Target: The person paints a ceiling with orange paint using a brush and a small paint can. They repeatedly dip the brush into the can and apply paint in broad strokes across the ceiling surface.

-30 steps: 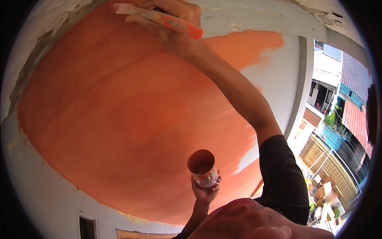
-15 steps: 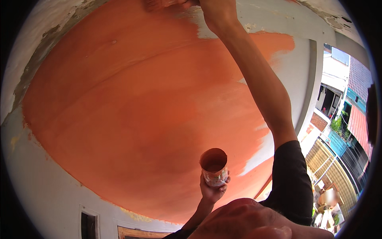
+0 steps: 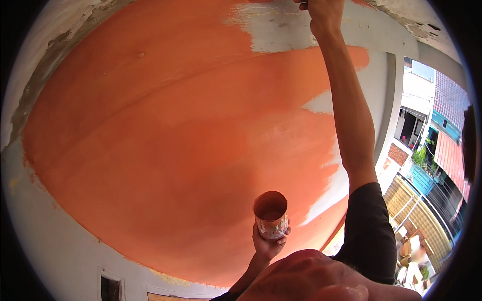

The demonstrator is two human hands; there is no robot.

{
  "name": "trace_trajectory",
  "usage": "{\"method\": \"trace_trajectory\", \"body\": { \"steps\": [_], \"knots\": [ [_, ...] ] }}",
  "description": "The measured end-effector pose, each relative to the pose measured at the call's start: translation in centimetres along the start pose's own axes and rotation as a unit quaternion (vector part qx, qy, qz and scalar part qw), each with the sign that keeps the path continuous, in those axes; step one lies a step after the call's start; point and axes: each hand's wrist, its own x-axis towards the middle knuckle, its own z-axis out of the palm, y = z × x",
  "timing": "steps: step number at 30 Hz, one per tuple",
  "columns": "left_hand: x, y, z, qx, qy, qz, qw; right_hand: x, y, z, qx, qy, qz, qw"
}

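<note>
The left hand [image 3: 270,246] is closed round the lower part of an open-topped, cylindrical paint can [image 3: 271,229], fingers wrapped about its side, and holds it in front of the wall, low and a little right of centre in the view. The can's mouth faces the camera, its inner wall coated reddish brown, with a lighter brown surface deeper down. Outside, orange smears run below the rim over a patchy, pale, mottled side that turns whitish near the base.

The right hand [image 3: 325,14] is raised at the upper edge, partly cut off; its visible fingers are bent, but whether it grips anything cannot be told. Its arm leads down to a short black sleeve [image 3: 369,231].

Behind both spreads a pale grey plastered wall [image 3: 281,30], largely covered in matt terracotta-orange paint [image 3: 135,130]. The coat is uneven, with darker, cloudy patches near the middle and a faint slanting ridge higher up. Its right border is ragged and streaked, leaving bare grey tongues.

Beyond a pale upright pillar [image 3: 393,100] are sunlit buildings and a red corrugated awning [image 3: 448,154].
</note>
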Motion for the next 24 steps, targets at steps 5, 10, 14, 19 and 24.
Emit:
{"method": "trace_trajectory", "body": {
  "steps": [5, 10, 14, 19, 24],
  "knots": [
    [0.0, -0.3, 1.2, 0.001, -0.003, 0.011, 1.0, 6.8, -0.7, -9.6, -0.131, 0.093, -0.047, 0.986],
    [0.1, -0.2, 1.2, -0.012, -0.009, 0.009, 1.0, 8.3, -2.6, -10.4, -0.317, 0.024, -0.158, 0.935],
    [0.2, -0.1, 1.3, -0.011, -0.02, 0.004, 1.0, 3.2, -3.9, -3.1, -0.418, -0.016, -0.187, 0.889],
    [0.4, 0.0, 1.8, -0.018, -0.008, 0.012, 1.0, -3.2, -8.1, 6.0, -0.364, -0.156, -0.213, 0.893],
    [0.3, 0.0, 1.4, -0.021, -0.002, 0.008, 1.0, -6.8, -10.5, 11.8, -0.096, -0.269, -0.189, 0.94]
  ]
}}
